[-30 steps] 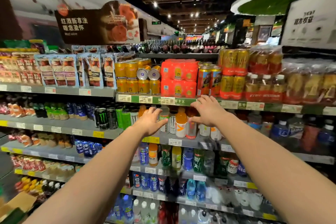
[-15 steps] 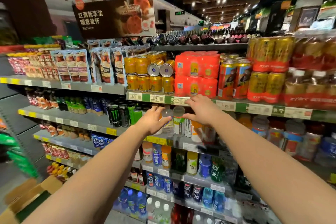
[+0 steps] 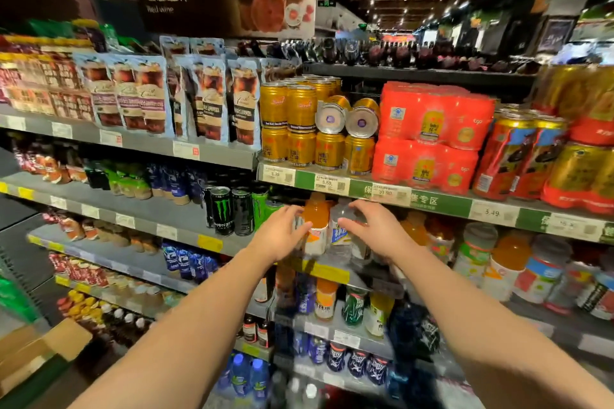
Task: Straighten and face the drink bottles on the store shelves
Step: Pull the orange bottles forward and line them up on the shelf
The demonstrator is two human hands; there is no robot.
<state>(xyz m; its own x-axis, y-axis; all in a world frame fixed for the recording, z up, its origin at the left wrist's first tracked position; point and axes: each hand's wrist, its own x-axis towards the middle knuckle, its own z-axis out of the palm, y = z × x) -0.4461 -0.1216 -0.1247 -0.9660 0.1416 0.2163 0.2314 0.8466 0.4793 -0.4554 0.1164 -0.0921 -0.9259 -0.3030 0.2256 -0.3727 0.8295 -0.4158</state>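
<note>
On the second shelf (image 3: 332, 273), below the canned drinks, an orange juice bottle (image 3: 316, 216) stands beside a clear water bottle (image 3: 339, 236). My left hand (image 3: 282, 233) is pressed to the orange bottle's left side, with the thumb across its front. My right hand (image 3: 377, 230) curls over the shoulder of the clear bottle from the right. Both arms reach in from the bottom of the view. Further bottles behind my hands are hidden.
Black and green energy drink cans (image 3: 221, 210) stand just left of my hands. Gold cans (image 3: 300, 111) and red multipacks (image 3: 432, 136) fill the shelf above. More juice bottles (image 3: 508, 263) line the right side and small bottles (image 3: 325, 299) the shelf below. A cardboard box (image 3: 43, 350) sits at floor level on the left.
My hands have drawn closer together on the same shelf. The right hand slid left onto the clear bottle. The view has moved closer to the shelf.
</note>
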